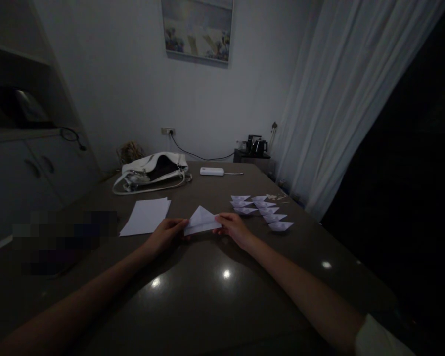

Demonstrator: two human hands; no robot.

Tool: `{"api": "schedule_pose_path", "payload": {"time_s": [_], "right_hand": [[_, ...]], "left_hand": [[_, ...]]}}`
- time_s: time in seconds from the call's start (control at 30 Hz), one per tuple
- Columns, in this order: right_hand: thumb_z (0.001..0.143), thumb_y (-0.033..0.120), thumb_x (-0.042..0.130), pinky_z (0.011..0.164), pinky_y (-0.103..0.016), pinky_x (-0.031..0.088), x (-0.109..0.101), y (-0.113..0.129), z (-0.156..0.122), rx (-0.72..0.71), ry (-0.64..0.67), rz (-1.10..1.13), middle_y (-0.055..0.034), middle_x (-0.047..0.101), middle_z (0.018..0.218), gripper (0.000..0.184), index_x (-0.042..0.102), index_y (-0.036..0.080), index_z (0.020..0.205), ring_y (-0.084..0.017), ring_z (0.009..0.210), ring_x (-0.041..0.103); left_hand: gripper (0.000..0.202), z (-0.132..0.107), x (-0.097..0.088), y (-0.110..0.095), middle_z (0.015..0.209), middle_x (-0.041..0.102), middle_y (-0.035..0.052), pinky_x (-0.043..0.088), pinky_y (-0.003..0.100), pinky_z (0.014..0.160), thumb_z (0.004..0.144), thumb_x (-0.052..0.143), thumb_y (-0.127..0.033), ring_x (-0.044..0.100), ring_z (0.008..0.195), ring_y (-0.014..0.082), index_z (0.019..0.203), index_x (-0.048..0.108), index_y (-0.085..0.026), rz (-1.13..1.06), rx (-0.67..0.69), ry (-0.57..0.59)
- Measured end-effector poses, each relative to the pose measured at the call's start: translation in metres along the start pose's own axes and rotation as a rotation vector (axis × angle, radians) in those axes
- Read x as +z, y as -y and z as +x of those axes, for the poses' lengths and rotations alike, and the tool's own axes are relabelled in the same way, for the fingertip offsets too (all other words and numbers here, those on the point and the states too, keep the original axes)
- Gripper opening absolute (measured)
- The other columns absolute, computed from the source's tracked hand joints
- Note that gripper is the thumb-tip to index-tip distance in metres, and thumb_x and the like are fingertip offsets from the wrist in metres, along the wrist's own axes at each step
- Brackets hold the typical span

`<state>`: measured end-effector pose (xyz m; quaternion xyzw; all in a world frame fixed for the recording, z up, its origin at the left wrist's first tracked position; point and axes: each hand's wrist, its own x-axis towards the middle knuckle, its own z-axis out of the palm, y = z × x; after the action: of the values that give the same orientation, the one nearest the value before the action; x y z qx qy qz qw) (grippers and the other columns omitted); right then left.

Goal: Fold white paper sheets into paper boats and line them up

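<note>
Between my two hands a folded white paper boat [201, 221] is held a little above the dark table, its triangular peak pointing up. My left hand [168, 233] pinches its left end between thumb and fingers. At the opposite end, my right hand [234, 228] grips the paper the same way, thumb on the near face. To the left lies a stack of white paper sheets [145, 216], slightly fanned. Several finished paper boats [281, 226] stand in two rows to the right of my right hand.
A white handbag [154, 168] rests at the back left of the table [193, 306]. Behind the boat lies a white power bank [211, 171] with a short cable. Small pale bits [276, 197] are scattered near the right edge. A kettle [260, 147] stands beyond the table.
</note>
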<state>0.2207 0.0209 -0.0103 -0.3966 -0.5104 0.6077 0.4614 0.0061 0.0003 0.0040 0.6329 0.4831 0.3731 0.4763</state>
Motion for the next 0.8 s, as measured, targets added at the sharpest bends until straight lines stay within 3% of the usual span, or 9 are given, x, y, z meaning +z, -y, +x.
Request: {"api": "schedule_pose_path", "payload": {"time_s": [0.2, 0.3, 0.5, 0.63, 0.73, 0.8], "right_hand": [[0.066, 0.035, 0.069, 0.047, -0.018, 0.039, -0.002, -0.003, 0.001, -0.037, 0.037, -0.056, 0.0001, 0.062, 0.063, 0.024, 0.064, 0.013, 0.073, -0.009, 0.053, 0.057], [0.064, 0.034, 0.07, 0.046, -0.018, 0.039, -0.002, -0.003, 0.002, -0.031, 0.025, -0.052, 0.0006, 0.061, 0.061, 0.024, 0.063, 0.013, 0.071, -0.009, 0.052, 0.057], [0.065, 0.031, 0.069, 0.046, -0.017, 0.039, -0.003, -0.004, 0.003, -0.02, 0.005, -0.042, -0.0001, 0.062, 0.063, 0.021, 0.063, 0.012, 0.072, -0.008, 0.05, 0.056], [0.066, 0.031, 0.069, 0.047, -0.018, 0.039, -0.003, -0.005, 0.004, -0.02, 0.008, -0.042, -0.0001, 0.062, 0.061, 0.021, 0.063, 0.012, 0.071, -0.008, 0.05, 0.056], [0.065, 0.031, 0.069, 0.047, -0.018, 0.039, -0.004, -0.006, 0.005, -0.018, 0.0, -0.033, -0.0003, 0.062, 0.062, 0.021, 0.064, 0.012, 0.072, -0.008, 0.05, 0.055], [0.064, 0.031, 0.07, 0.048, -0.019, 0.04, -0.004, -0.005, 0.005, -0.018, -0.002, -0.029, -0.0002, 0.062, 0.062, 0.021, 0.064, 0.012, 0.072, -0.008, 0.05, 0.055]], "left_hand": [[0.049, -0.002, 0.003, -0.005, 0.057, 0.062, 0.0026, 0.032, 0.023, 0.043, 0.07, 0.056, -0.062, 0.048, 0.048, 0.0139, 0.074, 0.063, -0.014, 0.031, -0.032, -0.014], [0.05, 0.0, 0.003, -0.003, 0.057, 0.062, 0.0025, 0.038, 0.024, 0.048, 0.069, 0.055, -0.063, 0.053, 0.053, 0.0159, 0.074, 0.062, -0.014, 0.019, -0.005, -0.033], [0.059, 0.003, 0.001, 0.002, 0.06, 0.062, 0.0034, 0.045, 0.029, 0.059, 0.073, 0.051, -0.062, 0.058, 0.061, 0.0189, 0.099, 0.06, -0.009, -0.009, 0.032, -0.1], [0.053, 0.002, 0.001, 0.002, 0.084, 0.065, 0.0061, 0.047, 0.029, 0.061, 0.073, 0.059, -0.054, 0.06, 0.068, 0.0187, 0.107, 0.058, -0.013, 0.032, 0.09, -0.04], [0.056, 0.001, 0.0, 0.003, 0.109, 0.061, 0.0093, 0.049, 0.033, 0.074, 0.069, 0.067, -0.046, 0.061, 0.085, 0.0214, 0.114, 0.052, -0.016, 0.069, 0.176, 0.024], [0.058, 0.001, -0.001, 0.005, 0.114, 0.058, 0.0099, 0.049, 0.036, 0.08, 0.069, 0.067, -0.044, 0.06, 0.092, 0.0231, 0.117, 0.05, -0.018, 0.098, 0.206, 0.026]]}}
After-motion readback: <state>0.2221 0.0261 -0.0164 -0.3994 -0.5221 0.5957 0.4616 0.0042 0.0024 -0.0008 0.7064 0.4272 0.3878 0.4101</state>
